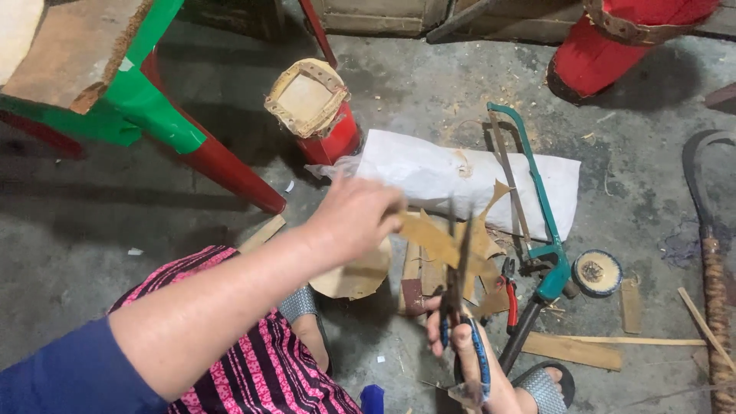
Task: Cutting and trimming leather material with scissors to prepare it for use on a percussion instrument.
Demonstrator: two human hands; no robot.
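Above the concrete floor (100, 222), my left hand (356, 218) pinches a tan leather scrap (441, 244) between closed fingers, while my right hand (479, 360) grips blue-handled scissors (460, 291), blades biting the scrap, just beside a green hacksaw (537, 222) and white bag (429, 172).

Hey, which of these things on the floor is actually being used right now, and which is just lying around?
In use:
left hand holding the tan sheet piece
right hand working the blue-handled scissors

Lying about:
green hacksaw
red-handled pliers
white sack
round tin
red drum shell
curved sickle
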